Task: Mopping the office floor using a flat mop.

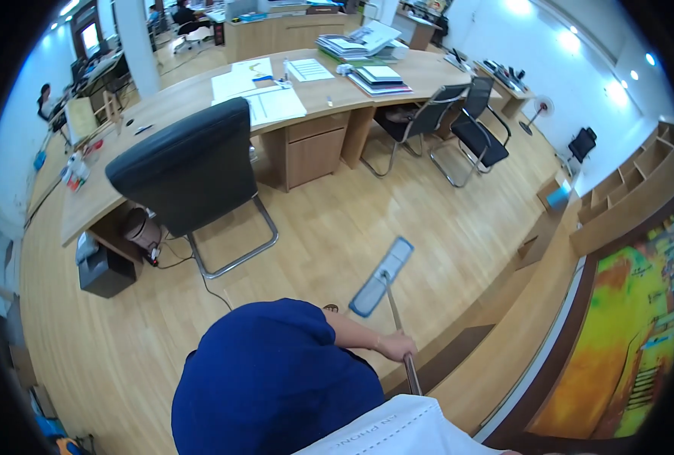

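Note:
My left hand (396, 346), reaching out of a dark blue sleeve, is closed around the pole of a flat mop (382, 277). The pole slants from the lower middle up to the mop's head, which has a pale grey top and a blue fringe. That head lies tilted on the wooden floor (318, 243), ahead of my hand. Behind a white face mask (397, 428) at the lower edge, the pole's upper end is hidden. My right hand does not show.
A long curved desk (325, 98) with papers and folders spans the far side. A black chair (193, 163), a dark box (108, 269) and a bin (141, 229) stand left. Two visitor chairs (477, 133) are beyond; wooden shelving (633, 178) and a colourful panel (617, 334) line the right.

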A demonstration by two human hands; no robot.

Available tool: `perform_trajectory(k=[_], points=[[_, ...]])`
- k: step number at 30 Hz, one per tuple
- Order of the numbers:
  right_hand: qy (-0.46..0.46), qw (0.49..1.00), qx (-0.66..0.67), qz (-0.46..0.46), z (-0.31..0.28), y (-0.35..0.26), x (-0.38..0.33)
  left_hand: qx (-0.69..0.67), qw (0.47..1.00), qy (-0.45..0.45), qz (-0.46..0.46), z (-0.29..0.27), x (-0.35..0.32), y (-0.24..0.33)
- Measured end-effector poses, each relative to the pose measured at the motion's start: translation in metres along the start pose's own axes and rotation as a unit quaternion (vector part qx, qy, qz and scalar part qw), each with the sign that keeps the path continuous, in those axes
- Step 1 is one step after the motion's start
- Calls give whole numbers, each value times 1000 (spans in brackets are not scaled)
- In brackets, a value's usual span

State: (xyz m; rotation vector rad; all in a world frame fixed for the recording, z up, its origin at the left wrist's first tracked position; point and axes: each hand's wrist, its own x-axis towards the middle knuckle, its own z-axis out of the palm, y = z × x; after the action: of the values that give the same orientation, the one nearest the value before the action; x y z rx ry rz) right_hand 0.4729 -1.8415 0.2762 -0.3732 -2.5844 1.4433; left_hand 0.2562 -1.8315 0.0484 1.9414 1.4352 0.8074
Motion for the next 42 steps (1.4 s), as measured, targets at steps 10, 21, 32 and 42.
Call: perform_trajectory(k=[10,21,32,42], points=[[43,984,-153,-80,19,-131,-80,-68,987,-110,94,98,-2,101],[123,938,-290,-142,111,-250,-124,-63,967,-175,176,124,-86,116],[103,950,-78,-286,172,-283,-39,-32,991,-117,62,-17,-228,78],[82,948,-38,-304,238,-290,62,47,998,9,-38,-105,-319,1]])
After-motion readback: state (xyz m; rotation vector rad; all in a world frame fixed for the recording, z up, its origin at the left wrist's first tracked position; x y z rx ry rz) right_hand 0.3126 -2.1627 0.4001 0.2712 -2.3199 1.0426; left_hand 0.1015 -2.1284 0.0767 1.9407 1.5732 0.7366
